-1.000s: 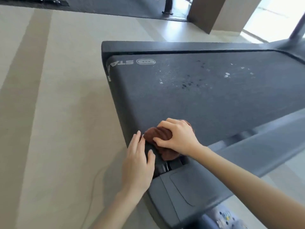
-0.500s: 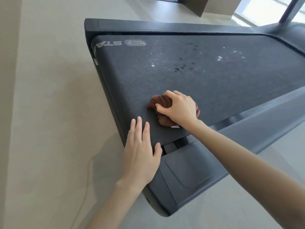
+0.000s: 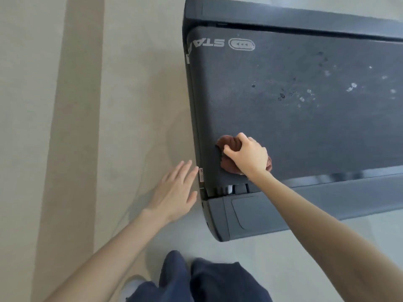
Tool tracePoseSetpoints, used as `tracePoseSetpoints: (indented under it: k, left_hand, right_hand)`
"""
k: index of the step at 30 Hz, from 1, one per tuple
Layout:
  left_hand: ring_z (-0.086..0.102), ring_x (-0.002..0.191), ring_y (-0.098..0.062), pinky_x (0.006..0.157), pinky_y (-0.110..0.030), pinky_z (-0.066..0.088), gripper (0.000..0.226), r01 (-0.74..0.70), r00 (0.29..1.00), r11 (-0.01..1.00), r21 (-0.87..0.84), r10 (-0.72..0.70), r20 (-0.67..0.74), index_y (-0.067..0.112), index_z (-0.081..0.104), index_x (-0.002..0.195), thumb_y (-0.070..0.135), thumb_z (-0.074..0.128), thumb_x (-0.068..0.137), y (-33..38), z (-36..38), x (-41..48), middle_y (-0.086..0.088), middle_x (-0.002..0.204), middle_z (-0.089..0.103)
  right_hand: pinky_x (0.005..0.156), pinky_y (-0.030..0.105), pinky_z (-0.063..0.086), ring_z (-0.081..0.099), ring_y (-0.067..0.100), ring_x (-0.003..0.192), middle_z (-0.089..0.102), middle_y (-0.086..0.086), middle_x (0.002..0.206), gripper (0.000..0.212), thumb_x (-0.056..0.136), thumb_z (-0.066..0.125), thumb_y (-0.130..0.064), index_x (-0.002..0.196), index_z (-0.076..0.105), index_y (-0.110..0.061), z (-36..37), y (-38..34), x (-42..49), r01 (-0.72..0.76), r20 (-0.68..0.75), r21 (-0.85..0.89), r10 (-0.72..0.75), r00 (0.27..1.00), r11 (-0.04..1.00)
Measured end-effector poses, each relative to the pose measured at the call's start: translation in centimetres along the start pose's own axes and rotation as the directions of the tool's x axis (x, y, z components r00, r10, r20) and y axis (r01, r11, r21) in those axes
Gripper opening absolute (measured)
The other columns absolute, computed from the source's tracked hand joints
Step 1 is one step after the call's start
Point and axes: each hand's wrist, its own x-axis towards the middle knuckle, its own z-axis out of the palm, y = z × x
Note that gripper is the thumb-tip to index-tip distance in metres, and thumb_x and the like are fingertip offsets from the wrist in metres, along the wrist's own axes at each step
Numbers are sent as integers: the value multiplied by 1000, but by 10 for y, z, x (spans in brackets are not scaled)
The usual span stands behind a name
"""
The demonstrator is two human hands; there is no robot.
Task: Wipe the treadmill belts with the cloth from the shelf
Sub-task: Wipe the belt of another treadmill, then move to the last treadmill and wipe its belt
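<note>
Brown cloth [image 3: 229,147], bunched into a wad, lies under the person's right hand [image 3: 248,156], whose curled fingers and thumb clamp it down on the dark treadmill belt [image 3: 305,127]. The wad sits close to the belt's end and near the grey side rail [image 3: 327,199] on the person's side; part of it shows ahead of the knuckles and a little behind the wrist. The right arm reaches in across that rail.

The left hand [image 3: 174,190] holds nothing. Its fingers are straight and slightly spread, and it hangs over the floor [image 3: 130,83] just beside the end of the deck. Its fingertips come near a small label [image 3: 201,175] on the deck's edge; whether they touch cannot be told.

Farther along the belt, pale and dark spots [image 3: 351,87] are scattered over the surface, well apart from the cloth. A white logo [image 3: 241,44] is printed near the far corner, beside the far rail [image 3: 283,18].

Beige flooring surrounds the machine, with a darker stripe [image 3: 72,127] running alongside. At the bottom edge are the person's dark blue trousers [image 3: 218,282] and part of a light shoe [image 3: 130,288].
</note>
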Motion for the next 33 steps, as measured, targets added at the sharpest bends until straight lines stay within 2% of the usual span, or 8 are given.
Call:
tracePoseSetpoints:
  k: [2,4,7,10,14,18,23,33]
  left_hand:
    - [21,143,-28,113,-41,23,72,73,997,997,29,-74,30,15,23,150,48,14,86,-3,-30,-28,-10,156,23]
    - [37,135,-30,107,-44,33,67,97,995,994,52,-99,29,12,37,144,45,24,87,0,-63,-61,-12,146,41]
    - [55,120,-32,96,-49,45,62,110,994,992,63,-110,-2,10,56,130,43,30,85,11,-117,-116,-12,127,61]
    - [55,119,-34,98,-52,44,57,143,989,987,72,-139,-53,11,60,126,42,36,84,27,-185,-166,-13,124,63]
    - [54,121,-35,100,-53,41,59,194,973,977,92,-180,-142,9,60,126,40,29,86,45,-276,-230,-15,127,60]
    - [55,120,-34,98,-51,44,59,270,948,963,19,-262,-179,10,59,127,41,29,88,62,-349,-290,-14,127,61]
    - [57,117,-32,97,-48,44,58,330,918,941,-77,-339,-207,13,56,130,45,28,90,68,-416,-352,-11,129,60]
    - [53,122,-28,102,-46,38,57,134,963,985,105,-105,-248,16,53,135,43,32,89,12,-530,-450,-9,132,58]
  right_hand:
    - [78,36,40,58,25,86,58,0,92,31,87,52,-54,96,52,-25,-16,-15,-37,45,226,-67,-29,974,997]
    - [79,35,37,57,23,85,58,-2,93,31,87,51,-56,97,52,-26,-44,-34,-75,120,331,-134,-69,941,984]
    - [82,34,35,51,19,83,50,-8,89,30,88,50,-57,98,51,-28,-106,-72,-127,158,331,-102,-116,937,982]
    - [78,31,31,56,19,86,54,-8,90,35,86,48,-60,101,55,-29,-175,-111,-167,249,327,-125,-197,924,960]
    - [80,32,34,55,18,86,56,-9,91,38,86,46,-63,104,56,-31,-269,-163,-199,393,358,-161,-318,878,905]
    - [73,33,34,57,22,79,54,-7,82,40,83,43,-62,95,61,-27,-350,-216,-227,475,250,-108,-438,863,873]
    - [76,33,35,56,21,81,57,-6,87,36,86,51,-59,98,60,-27,-421,-273,-263,483,227,-109,-451,863,869]
    - [76,33,37,55,22,75,55,-5,78,34,81,56,-56,89,60,-23,-496,-389,-350,318,48,-8,-317,947,948]
